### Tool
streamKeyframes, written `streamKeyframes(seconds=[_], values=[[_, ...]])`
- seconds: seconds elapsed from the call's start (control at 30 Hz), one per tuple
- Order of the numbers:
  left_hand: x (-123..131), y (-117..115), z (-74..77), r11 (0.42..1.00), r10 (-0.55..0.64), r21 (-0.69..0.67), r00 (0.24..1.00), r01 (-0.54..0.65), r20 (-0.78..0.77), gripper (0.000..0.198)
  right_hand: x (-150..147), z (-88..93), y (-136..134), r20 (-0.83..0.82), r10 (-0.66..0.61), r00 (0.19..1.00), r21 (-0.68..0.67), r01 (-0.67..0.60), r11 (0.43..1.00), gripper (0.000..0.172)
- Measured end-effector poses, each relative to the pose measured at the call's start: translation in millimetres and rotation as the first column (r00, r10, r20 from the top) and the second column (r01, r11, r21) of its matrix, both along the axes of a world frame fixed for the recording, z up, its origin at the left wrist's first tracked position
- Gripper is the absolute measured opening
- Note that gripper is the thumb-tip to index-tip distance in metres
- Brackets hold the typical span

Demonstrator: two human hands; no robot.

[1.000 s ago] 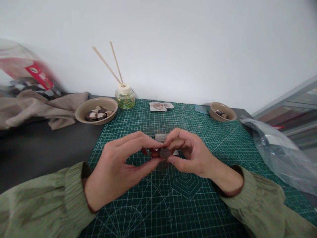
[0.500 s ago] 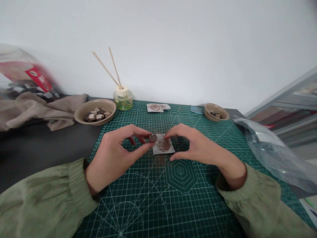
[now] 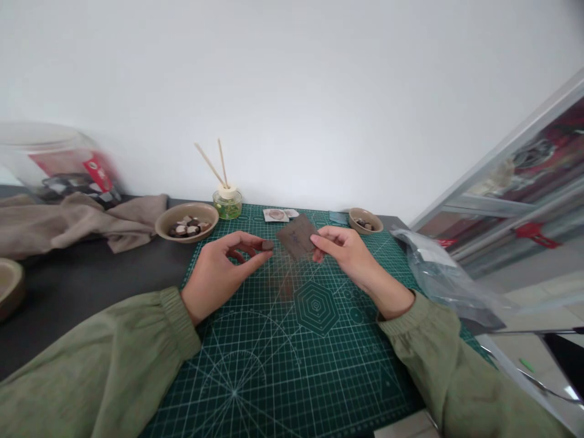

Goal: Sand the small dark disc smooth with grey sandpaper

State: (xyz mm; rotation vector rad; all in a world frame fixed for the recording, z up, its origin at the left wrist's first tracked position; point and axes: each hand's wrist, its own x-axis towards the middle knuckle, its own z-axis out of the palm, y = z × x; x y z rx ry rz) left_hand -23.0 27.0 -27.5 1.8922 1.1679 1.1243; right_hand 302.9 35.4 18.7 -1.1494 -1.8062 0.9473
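Observation:
Between the thumb and fingers of my left hand (image 3: 223, 267) is a small dark round piece (image 3: 267, 245), seen nearly edge-on. My right hand (image 3: 340, 252) pinches a square of what looks like sandpaper (image 3: 295, 237) by its right side. Its grey-brown face, with a faint dark mark, is turned towards me. The sheet is raised over the green cutting mat (image 3: 255, 353), a small gap from the round piece. Brown dust (image 3: 286, 286) stains the mat below.
At the back left, a tan bowl (image 3: 207, 234) holds several dark and pale pieces; a smaller bowl (image 3: 378, 224) stands back right. Between them are a reed diffuser (image 3: 227, 204) and a stained white square (image 3: 275, 215). A brown cloth (image 3: 132, 228) lies left, a plastic bag (image 3: 429, 267) right.
My right hand has picked up the square sheet from the mat and turned its darker face towards me. The round piece in my left hand has tilted edge-on. The view has shifted.

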Motion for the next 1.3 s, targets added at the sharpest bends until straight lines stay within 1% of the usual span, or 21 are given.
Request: streamKeyframes(seconds=[0.07,0.17,0.23,0.33,0.37,0.43,0.47,0.53,0.6,0.67,0.73,0.8,0.87,0.97,1.03,1.1,1.2,1.3], values=[[0,2,-3.4,1.0,-0.012,-0.015,1.0,0.012,-0.009,0.039,3,-2.4,-3,0.015,0.0,1.0,-0.02,0.0,1.0,0.059],[0,3,-6.3,0.999,-0.019,-0.029,1.0,0.019,-0.016,0.042,10,-7.2,-6,0.086,-0.01,0.996,-0.036,0.013,0.999,0.04],[1,3,-7.6,0.999,-0.025,-0.033,0.999,0.024,-0.02,0.044,16,-7.1,-3,0.149,-0.055,0.987,-0.011,0.057,0.998,0.039],[2,2,-9.3,0.999,-0.041,-0.036,0.999,0.04,-0.029,0.045,19,1.5,11,0.241,-0.203,0.949,0.117,0.179,0.977,0.044],[3,2,-9.7,0.998,-0.046,-0.035,0.998,0.045,-0.032,0.044,18,5.9,19,0.266,-0.267,0.926,0.184,0.223,0.957,0.045],[3,2,-10.4,0.998,-0.053,-0.031,0.998,0.052,-0.039,0.044,11,14.2,39,0.323,-0.361,0.875,0.315,0.26,0.913,0.043],[3,2,-10.5,0.998,-0.055,-0.028,0.998,0.054,-0.044,0.044,5,17.1,50,0.362,-0.384,0.849,0.362,0.251,0.898,0.043],[3,2,-10.5,0.998,-0.057,-0.022,0.997,0.056,-0.053,0.044,-11,19.8,70,0.472,-0.376,0.797,0.403,0.185,0.896,0.044],[2,2,-10.5,0.998,-0.061,-0.015,0.996,0.06,-0.059,0.043,-24,19.3,86,0.611,-0.295,0.735,0.365,0.07,0.929,0.045],[1,2,-10.8,0.997,-0.071,-0.006,0.996,0.071,-0.062,0.043,-29,19.7,95,0.714,-0.214,0.667,0.304,-0.02,0.952,0.045],[1,1,-11.6,0.996,-0.084,0.003,0.995,0.085,-0.062,0.042,-20,24.7,98,0.756,-0.217,0.618,0.297,-0.027,0.955,0.047],[1,1,-12.6,0.995,-0.098,0.01,0.993,0.098,-0.064,0.041,1,34.2,98,0.766,-0.291,0.573,0.325,0.046,0.945,0.047],[2,0,-13.3,0.994,-0.108,0.016,0.992,0.109,-0.066,0.04,28,44.4,96,0.78,-0.365,0.508,0.34,0.144,0.929,0.046],[2,-1,-13.3,0.992,-0.12,0.022,0.99,0.122,-0.073,0.038,62,51.1,93,0.827,-0.38,0.414,0.302,0.243,0.922,0.047],[3,-1,-13.0,0.992,-0.125,0.028,0.989,0.127,-0.078,0.037,72,47.2,90,0.857,-0.352,0.377,0.263,0.267,0.927,0.048],[2,-1,-12.5,0.991,-0.126,0.035,0.989,0.129,-0.083,0.037,73,38.8,89,0.879,-0.324,0.35,0.235,0.273,0.933,0.049],[2,-1,-11.8,0.99,-0.128,0.044,0.988,0.132,-0.091,0.036,62,24.6,90,0.899,-0.316,0.304,0.233,0.278,0.932,0.049],[1,-1,-10.9,0.99,-0.129,0.05,0.987,0.135,-0.098,0.036,48,14.5,94,0.913,-0.326,0.246,0.251,0.292,0.923,0.048]])
